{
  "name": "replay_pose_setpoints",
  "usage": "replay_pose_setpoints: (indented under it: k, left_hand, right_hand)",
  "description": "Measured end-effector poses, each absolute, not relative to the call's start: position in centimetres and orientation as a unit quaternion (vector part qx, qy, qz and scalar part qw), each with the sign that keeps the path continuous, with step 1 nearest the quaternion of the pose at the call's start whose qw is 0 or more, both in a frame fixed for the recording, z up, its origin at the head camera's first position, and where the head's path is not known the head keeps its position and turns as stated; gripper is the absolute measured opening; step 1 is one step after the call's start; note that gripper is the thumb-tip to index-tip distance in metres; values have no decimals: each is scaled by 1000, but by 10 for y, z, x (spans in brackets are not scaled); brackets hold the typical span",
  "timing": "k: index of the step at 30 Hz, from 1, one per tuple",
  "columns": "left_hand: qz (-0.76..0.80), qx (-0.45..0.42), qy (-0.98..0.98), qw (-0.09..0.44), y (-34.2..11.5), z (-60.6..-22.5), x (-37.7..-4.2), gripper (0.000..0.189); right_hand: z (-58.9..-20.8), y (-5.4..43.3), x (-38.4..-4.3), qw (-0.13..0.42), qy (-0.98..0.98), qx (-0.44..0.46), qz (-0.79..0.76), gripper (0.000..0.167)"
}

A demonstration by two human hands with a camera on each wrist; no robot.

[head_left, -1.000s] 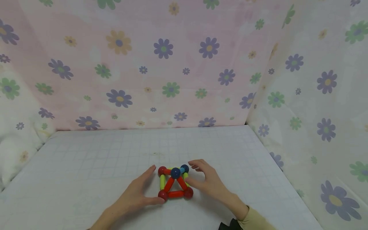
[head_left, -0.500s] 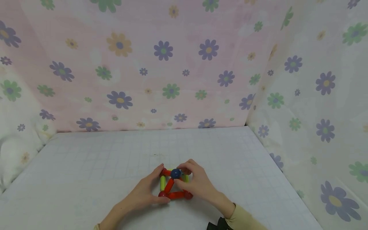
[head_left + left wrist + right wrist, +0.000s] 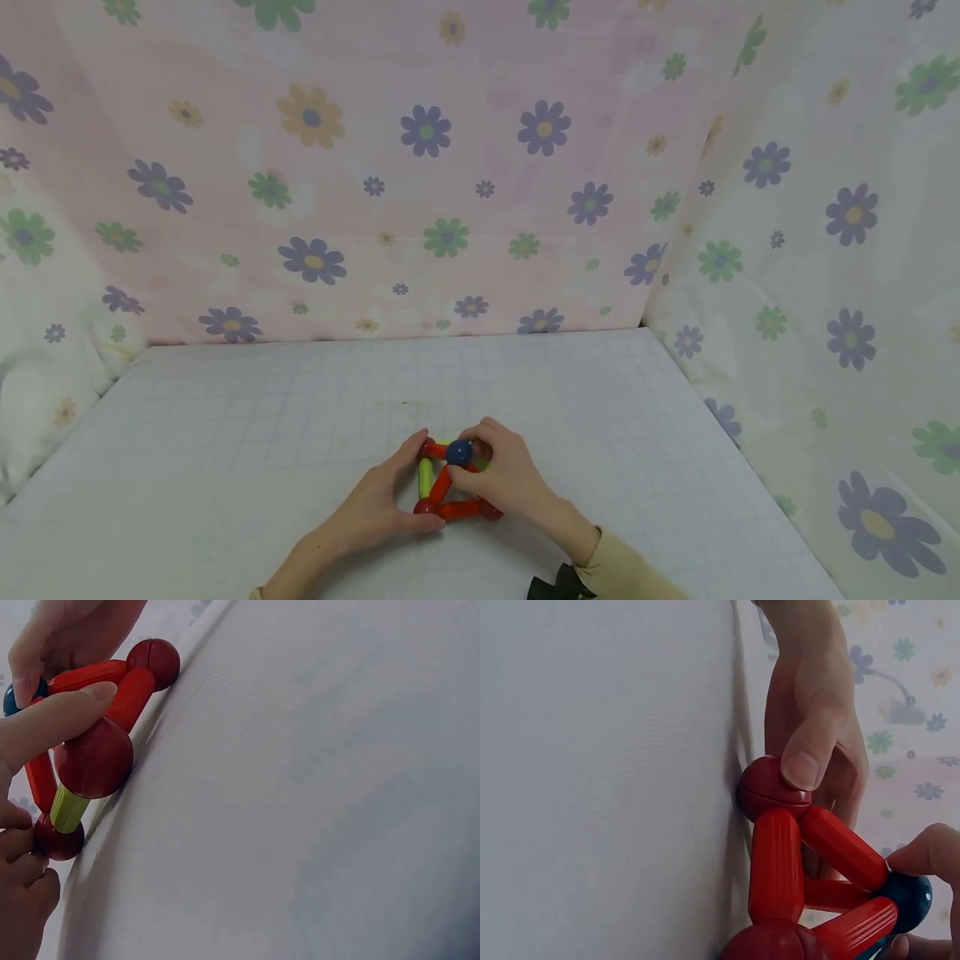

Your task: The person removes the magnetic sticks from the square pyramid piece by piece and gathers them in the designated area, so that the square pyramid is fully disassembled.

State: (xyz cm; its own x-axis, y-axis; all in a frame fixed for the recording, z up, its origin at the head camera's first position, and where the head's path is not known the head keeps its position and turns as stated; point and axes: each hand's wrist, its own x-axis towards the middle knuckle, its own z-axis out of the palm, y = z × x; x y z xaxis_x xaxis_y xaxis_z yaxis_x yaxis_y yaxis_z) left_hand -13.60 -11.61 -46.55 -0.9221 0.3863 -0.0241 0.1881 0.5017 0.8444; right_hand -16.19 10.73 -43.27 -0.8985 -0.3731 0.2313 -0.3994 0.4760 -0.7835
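A toy frame of balls and rods, apparently a magnetic building set, sits on the table. Red rods rise from two red balls at its near side to a dark blue ball on top. My left hand grips the frame's left side, thumb on the near-left red ball and fingers by the far-left red ball. My right hand pinches around the blue ball, its thumb against it in the right wrist view. That hand hides most of the frame's far right side. A lime-green rod joins the left balls.
White table surface with a faint grid surrounds the frame. Flower-patterned cloth stands behind and at both sides. A black object shows by the right sleeve at the bottom edge.
My right hand has moved left onto the top of the frame and covers the far-right blue ball seen before. The left hand has come in closer around the left side. The frame stays in place.
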Motion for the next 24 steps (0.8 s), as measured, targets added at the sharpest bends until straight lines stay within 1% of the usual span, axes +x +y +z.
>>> replay_pose_setpoints:
  k: [5,13,21,24]
  left_hand:
    - [468,167,862,99,-117,-465,-135,113]
    - [468,170,862,95,-117,-466,-135,112]
    - [476,170,858,98,-117,-466,-136,112]
    - [474,170,858,98,-116,-467,-135,112]
  right_hand:
    - [-435,104,-161,32,-857,219,465,19]
    - [-435,100,-159,93,-859,219,454,17]
    - [-439,100,-157,131,-857,220,447,21]
    - [-439,100,-156,137,-859,214,445,22]
